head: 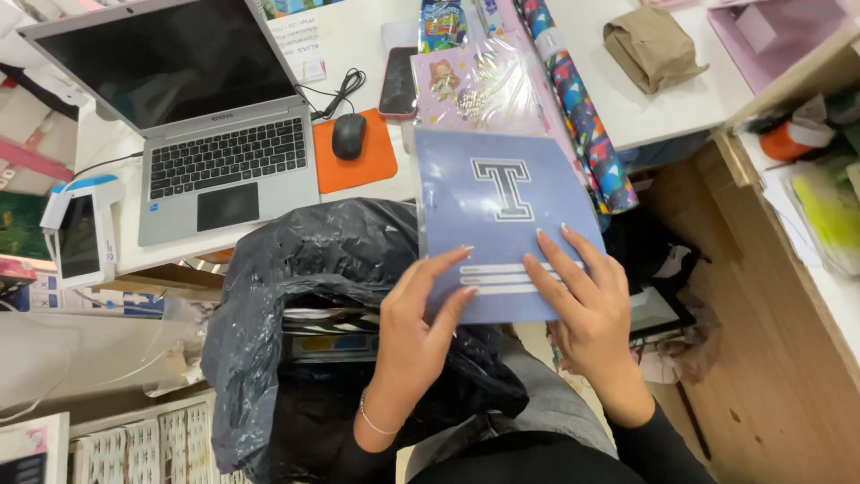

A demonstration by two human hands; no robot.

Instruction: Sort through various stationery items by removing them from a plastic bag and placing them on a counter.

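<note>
Both hands grasp the blue notebook [502,224] above the black bag [305,296], near the desk [663,108] edge, left hand [417,323] and right hand [587,300] fingers flat on its cover; best kept level, gripped evenly at both edges.

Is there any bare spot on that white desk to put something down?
Bare white desk shows around the crumpled brown paper bag, right of the colourful wrapping-paper roll. Between the silver laptop and that roll it's crowded.
</note>
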